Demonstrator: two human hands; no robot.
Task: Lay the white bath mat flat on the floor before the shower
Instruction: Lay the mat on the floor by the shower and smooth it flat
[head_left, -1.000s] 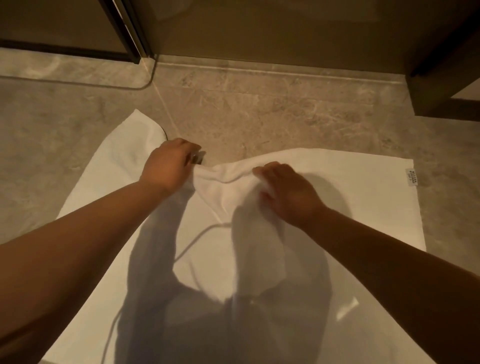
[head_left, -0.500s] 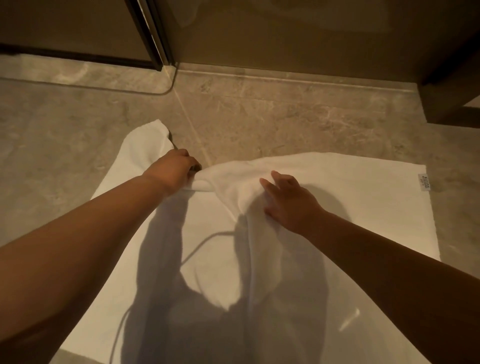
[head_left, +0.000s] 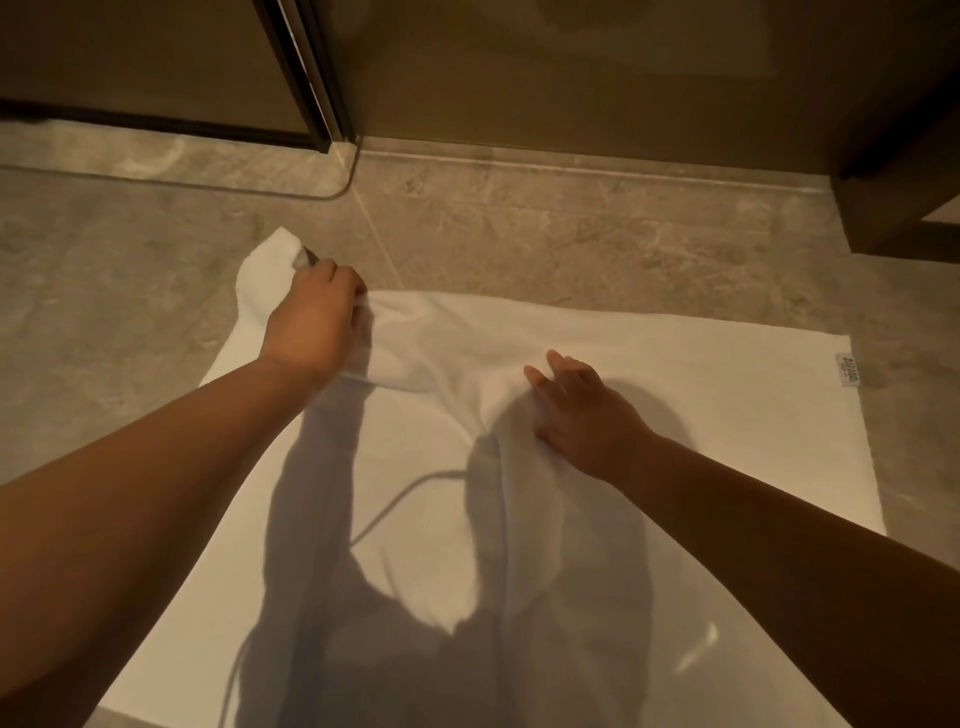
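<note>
The white bath mat (head_left: 701, 395) lies spread on the marble floor in front of the glass shower door (head_left: 571, 67). Its right half is flat, with a small label (head_left: 847, 370) at the far right edge. A raised fold runs down the mat's middle. My left hand (head_left: 317, 325) is closed on the bunched far edge of the mat near its curled far-left corner (head_left: 270, 260). My right hand (head_left: 582, 410) rests palm down with fingers spread on the fold, pressing the cloth. My shadow darkens the near part of the mat.
The dark door frame (head_left: 306, 78) and the shower threshold (head_left: 571, 166) run along the far side. A dark cabinet base (head_left: 904, 171) stands at the far right. Bare marble floor (head_left: 104, 291) lies left of the mat.
My left hand has pulled the mat's far edge further left, and the far-left corner has unfolded more. My right hand has slid back toward me along the fold. The far edge lies straighter.
</note>
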